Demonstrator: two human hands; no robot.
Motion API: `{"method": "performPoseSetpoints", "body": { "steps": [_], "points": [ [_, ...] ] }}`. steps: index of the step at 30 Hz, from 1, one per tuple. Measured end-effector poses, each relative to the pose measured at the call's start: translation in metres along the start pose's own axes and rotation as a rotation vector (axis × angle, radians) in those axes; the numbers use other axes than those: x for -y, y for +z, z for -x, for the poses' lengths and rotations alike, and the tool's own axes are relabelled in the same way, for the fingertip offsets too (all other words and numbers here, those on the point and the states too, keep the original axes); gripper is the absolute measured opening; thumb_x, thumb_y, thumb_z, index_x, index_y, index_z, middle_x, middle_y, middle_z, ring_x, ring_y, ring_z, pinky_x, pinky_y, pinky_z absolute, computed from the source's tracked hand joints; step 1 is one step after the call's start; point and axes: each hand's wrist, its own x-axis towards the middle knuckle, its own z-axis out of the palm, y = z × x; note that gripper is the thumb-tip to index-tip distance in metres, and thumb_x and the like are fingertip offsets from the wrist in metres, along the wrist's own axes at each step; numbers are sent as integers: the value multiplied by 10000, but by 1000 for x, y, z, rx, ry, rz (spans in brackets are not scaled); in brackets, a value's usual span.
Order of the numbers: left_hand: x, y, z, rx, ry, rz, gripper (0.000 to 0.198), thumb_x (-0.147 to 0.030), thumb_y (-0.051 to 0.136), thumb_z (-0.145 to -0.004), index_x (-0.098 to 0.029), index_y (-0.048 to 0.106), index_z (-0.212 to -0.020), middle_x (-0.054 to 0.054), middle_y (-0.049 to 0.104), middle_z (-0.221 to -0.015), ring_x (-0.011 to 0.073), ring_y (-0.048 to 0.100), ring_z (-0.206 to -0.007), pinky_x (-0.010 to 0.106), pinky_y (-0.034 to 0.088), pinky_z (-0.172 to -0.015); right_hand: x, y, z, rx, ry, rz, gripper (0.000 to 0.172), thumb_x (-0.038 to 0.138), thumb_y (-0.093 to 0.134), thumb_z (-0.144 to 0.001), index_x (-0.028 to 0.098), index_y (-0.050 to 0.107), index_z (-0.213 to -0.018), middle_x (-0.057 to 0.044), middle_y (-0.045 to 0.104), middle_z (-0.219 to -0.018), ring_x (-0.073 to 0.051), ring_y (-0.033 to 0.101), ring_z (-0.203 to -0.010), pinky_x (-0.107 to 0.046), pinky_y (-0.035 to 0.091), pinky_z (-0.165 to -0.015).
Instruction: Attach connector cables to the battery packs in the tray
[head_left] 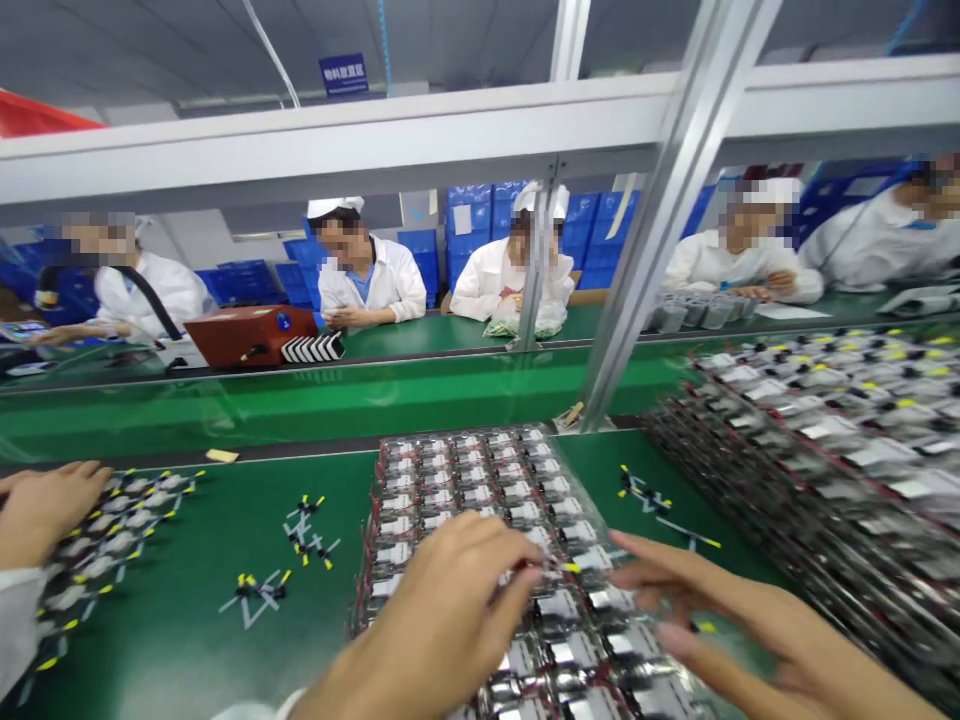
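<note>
My left hand (457, 590) reaches over a clear plastic tray (581, 490) filled with rows of small silver motor-like parts. Its thumb and forefinger are pinched on what looks like a small yellow-tipped part (571, 567), partly hidden by the fingers and blurred. To the right, my right hand (727, 610) hovers over the tray's right edge, blurred by motion, its fingers apart and nothing visible in them. Some of the tray's near rows are covered by my hands.
Loose yellow-tipped parts (259, 590) lie on the green table (180, 650). A tall stack of filled trays (810, 480) stands at right. Another person's hand (52, 505) rests by a parts row (120, 540) at left. Metal posts (637, 250) rise ahead; people sit beyond.
</note>
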Motion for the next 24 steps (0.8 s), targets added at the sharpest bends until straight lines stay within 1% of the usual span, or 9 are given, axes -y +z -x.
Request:
{"method": "performPoseSetpoints", "body": {
  "steps": [2, 4, 7, 9, 12, 15, 17, 20, 24],
  "points": [
    [-12, 15, -27, 57, 78, 14, 131, -246, 529, -960, -225, 658, -964, 27, 704, -943, 216, 615, -889, 345, 466, -805, 25, 11, -16, 135, -83, 16, 506, 570, 707, -792, 329, 682, -1237, -80, 705, -1167, -331, 667, -996, -422, 568, -884],
    [-17, 28, -52, 64, 114, 53, 100, -230, 550, -943, -211, 647, -955, 32, 710, -944, 220, 624, -891, 345, 470, -804, 36, 12, -36, 127, -117, -40, 440, 583, 643, -848, 290, 700, -1171, -80, 706, -1145, -294, 665, -972, -376, 560, -857],
    [-11, 43, -80, 35, 142, 118, 129, -260, 556, -941, -205, 597, -1050, 33, 707, -967, 218, 632, -911, 324, 486, -791, 25, 0, -62, 77, -100, -134, 433, 626, 640, -830, 232, 721, -993, -78, 721, -957, -254, 664, -857, -336, 547, -771],
    [1, 51, -93, 47, 181, 17, 160, -214, 501, -954, -201, 591, -1086, 48, 692, -990, 225, 620, -936, 339, 483, -822, 6, -8, -75, -7, -64, -183, 488, 672, 667, -775, 208, 718, -916, -68, 699, -827, -230, 640, -756, -328, 536, -704],
    [22, 66, -102, 160, 284, -238, 277, -77, 454, -908, -208, 642, -1063, 69, 650, -1027, 238, 585, -963, 359, 469, -849, -25, -9, -89, -132, 17, -315, 569, 701, 727, -686, 183, 713, -920, -56, 661, -749, -199, 591, -672, -318, 509, -644],
    [39, 79, -102, 216, 378, -350, 327, -74, 475, -891, -236, 648, -1116, 70, 606, -1054, 232, 561, -961, 345, 467, -842, -45, 1, -96, -124, 68, -417, 600, 701, 757, -642, 172, 704, -920, -62, 657, -760, -196, 584, -667, -318, 493, -627],
    [43, 83, -101, 194, 411, -402, 323, -104, 474, -902, -251, 636, -1140, 73, 583, -1060, 236, 547, -957, 345, 462, -836, -50, 7, -96, -95, 78, -424, 582, 677, 785, -624, 180, 701, -914, -61, 659, -783, -199, 584, -689, -315, 491, -633],
    [41, 85, -99, 179, 438, -462, 277, -135, 492, -897, -245, 628, -1112, 80, 561, -1050, 248, 531, -938, 347, 455, -811, -51, 11, -95, -72, 67, -411, 526, 628, 823, -614, 196, 684, -880, -38, 642, -790, -197, 582, -726, -305, 488, -670],
    [36, 81, -99, 161, 402, -367, 184, -173, 513, -895, -200, 616, -1045, 73, 553, -977, 233, 520, -892, 344, 447, -819, -48, 13, -94, -33, -14, -326, 459, 619, 789, -674, 198, 637, -777, -20, 610, -764, -196, 584, -744, -299, 488, -698]
  ]
}}
